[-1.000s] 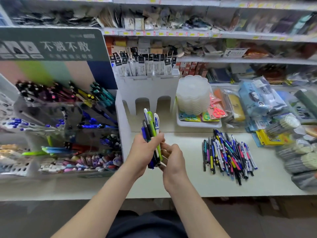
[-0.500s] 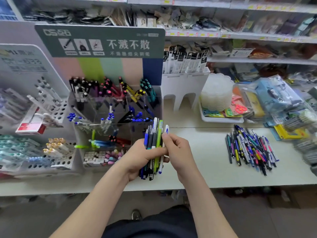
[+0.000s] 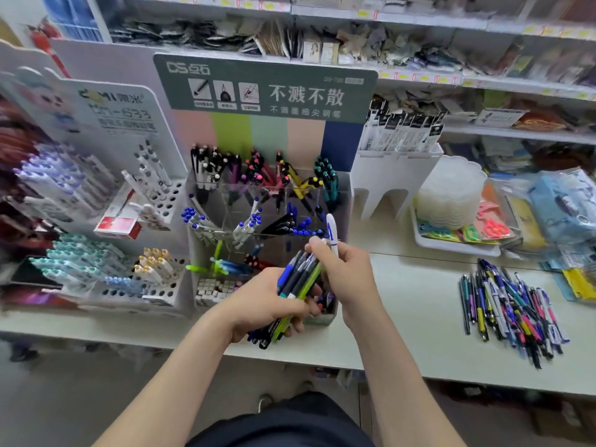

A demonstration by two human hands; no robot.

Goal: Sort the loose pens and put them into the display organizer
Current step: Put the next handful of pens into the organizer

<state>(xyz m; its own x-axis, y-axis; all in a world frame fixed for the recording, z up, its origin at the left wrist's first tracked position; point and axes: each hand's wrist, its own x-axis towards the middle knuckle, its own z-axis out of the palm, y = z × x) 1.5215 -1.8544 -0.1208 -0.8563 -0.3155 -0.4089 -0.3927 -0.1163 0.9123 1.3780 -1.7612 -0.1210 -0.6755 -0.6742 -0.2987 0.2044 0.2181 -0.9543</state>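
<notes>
Two bare hands met just in front of a clear display organizer (image 3: 344,195) in the head-worn camera's view, which looked down along both forearms at a pale worktop (image 3: 416,304) in a stationery shop.

The left hand (image 3: 264,308) had its fingers curled round a bundle of pens (image 3: 298,279), blue, black and lime green, slanting up to the right out of the fist. The right hand (image 3: 350,275) sat touching the bundle's upper end. Its thumb and forefinger pinched a single white pen (image 3: 331,230) with blue markings, held nearly upright, its top standing in front of the organizer's right side.

The organizer stood on the worktop under a green sign (image 3: 264,88) with white lettering. It was divided into stepped compartments: black, pink, yellow and teal pens at the back, blue-capped pens in the middle, and green and blue ones lower down.

A heap of loose pens (image 3: 512,311) in mixed colours lay on the worktop well to the right, apart from both hands. A white perforated rack (image 3: 161,204) of pale markers stood to the left of the organizer.
</notes>
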